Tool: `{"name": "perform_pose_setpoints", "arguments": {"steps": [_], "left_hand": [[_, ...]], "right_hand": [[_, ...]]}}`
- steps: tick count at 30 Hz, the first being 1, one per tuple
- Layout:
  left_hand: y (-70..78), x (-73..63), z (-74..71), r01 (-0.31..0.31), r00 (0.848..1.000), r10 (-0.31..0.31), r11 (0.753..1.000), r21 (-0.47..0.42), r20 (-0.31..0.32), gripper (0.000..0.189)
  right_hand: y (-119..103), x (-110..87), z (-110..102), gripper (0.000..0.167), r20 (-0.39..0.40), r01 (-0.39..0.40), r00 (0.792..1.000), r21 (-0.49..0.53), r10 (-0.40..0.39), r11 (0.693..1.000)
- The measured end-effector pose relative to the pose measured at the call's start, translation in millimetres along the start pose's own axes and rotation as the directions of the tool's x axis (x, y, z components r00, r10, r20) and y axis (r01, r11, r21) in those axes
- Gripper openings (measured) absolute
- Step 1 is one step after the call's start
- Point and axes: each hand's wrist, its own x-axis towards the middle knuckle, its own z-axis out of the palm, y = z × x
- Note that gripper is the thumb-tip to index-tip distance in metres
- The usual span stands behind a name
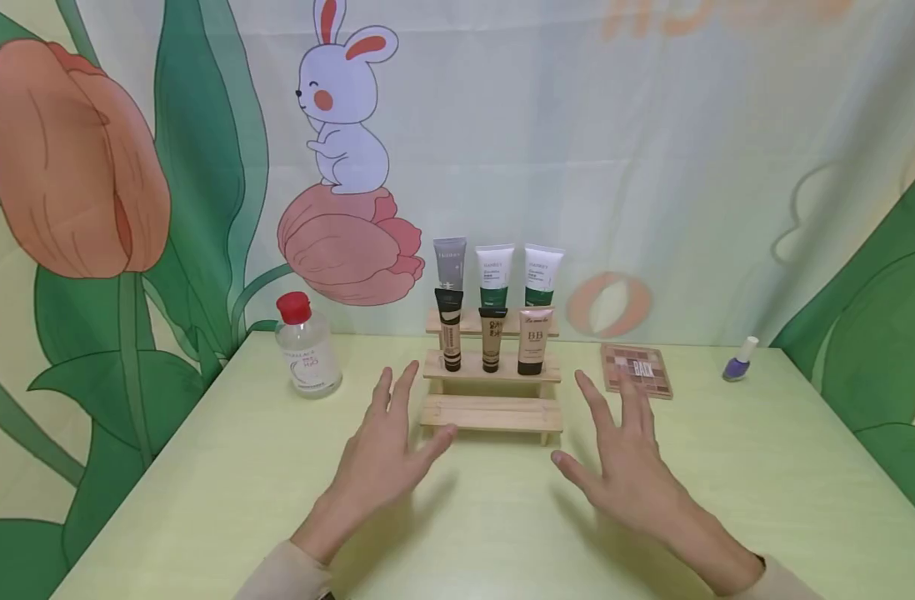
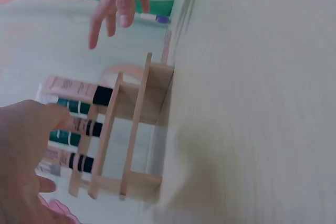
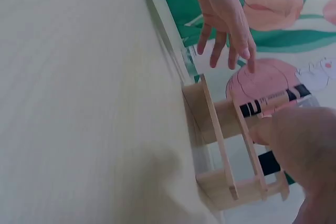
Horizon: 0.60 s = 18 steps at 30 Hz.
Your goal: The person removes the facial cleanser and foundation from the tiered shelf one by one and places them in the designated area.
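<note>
A three-step wooden rack (image 1: 491, 412) stands on the table between my two hands. Its top step bears a grey tube (image 1: 450, 265) and two white-and-green tubes, one in the middle (image 1: 495, 268) and one at the right (image 1: 543, 268). On the middle step stand a black-and-beige tube (image 1: 450, 335), a gold tube with black ends (image 1: 492, 343) and a pink BB cream tube (image 1: 535, 340); the lowest step is bare. My left hand (image 1: 382, 458), fingers spread and holding nothing, hovers at the rack's front left. Across from it, my right hand (image 1: 628, 467) hovers with spread fingers, also holding nothing.
A clear bottle with a red cap (image 1: 310, 358) stands left of the rack. To the right lie an eyeshadow palette (image 1: 637, 372) and, farther out, a purple nail polish bottle (image 1: 737, 364) with a white cap. A printed curtain (image 1: 690, 167) hangs behind the table.
</note>
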Motion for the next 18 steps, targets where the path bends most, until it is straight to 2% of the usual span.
{"name": "perform_pose_setpoints", "arguments": {"steps": [2, 4, 6, 9, 12, 14, 16, 18], "left_hand": [[-7.5, 7.3, 1.7, 0.014, 0.999, -0.018, 0.991, -0.132, -0.026, 0.079], [-15.0, 15.7, 6.4, 0.047, 0.998, -0.056, 0.964, -0.262, -0.028, 0.063], [-21.9, 24.0, 13.1, 0.089, 0.995, -0.102, 0.921, -0.378, -0.013, 0.051], [-31.9, 33.9, 22.5, 0.162, 0.984, -0.175, 0.84, -0.518, 0.024, 0.04], [-40.8, 41.2, 30.0, 0.196, 0.975, -0.217, 0.764, -0.615, 0.042, 0.032], [-45.7, 44.0, 34.1, 0.206, 0.971, -0.235, 0.726, -0.656, 0.044, 0.027], [-49.8, 45.2, 37.6, 0.207, 0.969, -0.245, 0.708, -0.675, 0.041, 0.024], [-53.0, 44.9, 40.1, 0.204, 0.969, -0.242, 0.709, -0.675, 0.039, 0.022]], "right_hand": [[4, 6.1, 2, 0.096, -0.046, 0.032, 0.999, 0.099, -0.028, 0.995], [9, 11.4, 3, 0.09, -0.102, 0.053, 0.994, 0.194, -0.033, 0.98], [15, 16.2, 4, 0.084, -0.171, 0.082, 0.985, 0.269, -0.036, 0.96], [20, 24.8, 4, 0.074, -0.246, 0.121, 0.969, 0.362, -0.03, 0.924], [24, 34.7, 5, 0.065, -0.267, 0.135, 0.964, 0.453, -0.01, 0.881], [25, 41.2, 6, 0.06, -0.261, 0.13, 0.965, 0.513, 0.01, 0.848], [27, 47.8, 7, 0.057, -0.251, 0.124, 0.968, 0.563, 0.027, 0.817], [28, 54.9, 8, 0.054, -0.244, 0.123, 0.969, 0.604, 0.037, 0.787]]}}
